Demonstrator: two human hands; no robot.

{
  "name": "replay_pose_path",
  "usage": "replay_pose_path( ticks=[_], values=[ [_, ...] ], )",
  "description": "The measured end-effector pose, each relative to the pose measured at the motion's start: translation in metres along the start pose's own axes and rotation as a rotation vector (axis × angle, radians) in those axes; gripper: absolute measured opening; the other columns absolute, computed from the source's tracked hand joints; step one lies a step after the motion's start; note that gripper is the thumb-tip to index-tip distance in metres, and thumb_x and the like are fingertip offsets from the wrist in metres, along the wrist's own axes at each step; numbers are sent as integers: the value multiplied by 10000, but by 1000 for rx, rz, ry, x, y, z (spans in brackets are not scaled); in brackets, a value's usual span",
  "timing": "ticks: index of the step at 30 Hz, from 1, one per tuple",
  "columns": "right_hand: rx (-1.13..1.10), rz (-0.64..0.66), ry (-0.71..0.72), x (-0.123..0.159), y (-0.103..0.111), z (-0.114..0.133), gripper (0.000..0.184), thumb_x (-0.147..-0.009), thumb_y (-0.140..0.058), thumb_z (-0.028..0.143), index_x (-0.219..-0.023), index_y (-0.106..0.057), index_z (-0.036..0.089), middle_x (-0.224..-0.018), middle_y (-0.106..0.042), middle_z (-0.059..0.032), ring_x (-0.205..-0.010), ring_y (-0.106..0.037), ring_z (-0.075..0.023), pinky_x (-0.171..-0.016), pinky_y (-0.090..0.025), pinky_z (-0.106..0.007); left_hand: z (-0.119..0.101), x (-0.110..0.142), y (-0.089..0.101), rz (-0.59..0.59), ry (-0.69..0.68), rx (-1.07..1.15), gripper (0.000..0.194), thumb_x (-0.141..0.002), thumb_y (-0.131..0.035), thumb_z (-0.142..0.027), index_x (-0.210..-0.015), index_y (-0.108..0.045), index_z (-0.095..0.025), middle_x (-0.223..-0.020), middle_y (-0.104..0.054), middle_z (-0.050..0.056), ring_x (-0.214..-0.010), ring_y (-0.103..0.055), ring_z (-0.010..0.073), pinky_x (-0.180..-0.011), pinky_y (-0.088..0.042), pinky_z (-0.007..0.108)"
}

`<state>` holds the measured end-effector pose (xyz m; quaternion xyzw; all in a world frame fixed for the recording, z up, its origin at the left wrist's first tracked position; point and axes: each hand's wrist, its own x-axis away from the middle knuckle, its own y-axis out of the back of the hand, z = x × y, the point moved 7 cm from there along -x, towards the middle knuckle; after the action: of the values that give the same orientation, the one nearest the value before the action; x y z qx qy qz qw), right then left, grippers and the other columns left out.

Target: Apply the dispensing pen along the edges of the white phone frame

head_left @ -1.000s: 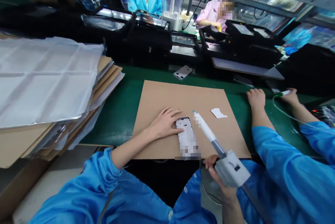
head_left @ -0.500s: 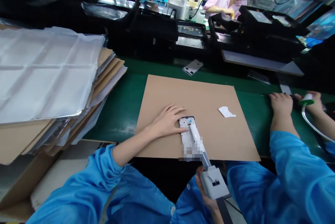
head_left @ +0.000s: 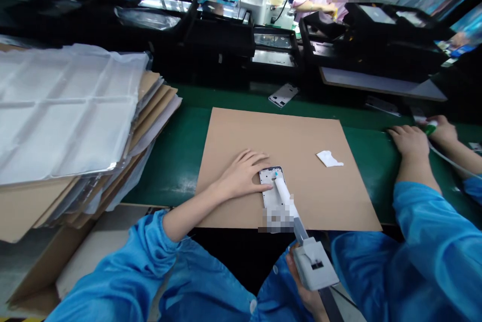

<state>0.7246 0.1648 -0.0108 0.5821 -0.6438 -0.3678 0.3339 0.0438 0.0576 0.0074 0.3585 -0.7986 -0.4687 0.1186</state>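
Observation:
A whitish phone frame (head_left: 268, 189) with a dark top edge lies on a brown cardboard sheet (head_left: 241, 128). My left hand (head_left: 241, 175) holds its upper left side down, thumb on its face and forefinger at the top corner; the other fingers lie spread on the cardboard. Over the frame slants the white rounded end of a grey-and-white tool (head_left: 315, 263), whose boxy body has a dark slot. I cannot tell the tool's exact kind. My right hand (head_left: 304, 289) wraps that body from below, its fingers mostly hidden. Pixelation covers the frame's lower end.
White trays and cardboard (head_left: 71, 106) are stacked at left. Crumpled white paper (head_left: 329, 158) lies on the cardboard. Another phone frame (head_left: 283, 95) sits behind on the green bench (head_left: 196, 93), before black bins (head_left: 222, 35). A co-worker's hands (head_left: 410, 141) are at right; other people sit opposite.
The view has shifted slightly. My left hand keeps its place on the phone frame, and my right hand and the tool sit a little farther right. The co-worker's hands have moved slightly.

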Motion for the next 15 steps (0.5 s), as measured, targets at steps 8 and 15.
replay_pose_path(
  ticks=[8, 15],
  values=[
    [1, 55, 6, 6, 9, 5, 563, -1167, -372, 173, -1588, -732, 77, -1712, -520, -183, -1439, -431, -268, -1159, -356, -401, -1, 0, 0, 24, 5, -14, 692, -1072, -731, -774, -1585, -715, -309, -1786, -584, 58, -1694, -480, 340, -1494, -240, 579],
    [-59, 11, -17, 9, 24, 13, 537, -1132, -398, 145, -1508, -766, 39, -1654, -550, -227, -1395, -432, -282, -1150, -346, -427, -1, 0, -2, 22, 0, -8, 688, -1080, -702, -782, -1603, -700, -335, -1798, -569, 45, -1699, -471, 344, -1494, -229, 583]
  ],
)
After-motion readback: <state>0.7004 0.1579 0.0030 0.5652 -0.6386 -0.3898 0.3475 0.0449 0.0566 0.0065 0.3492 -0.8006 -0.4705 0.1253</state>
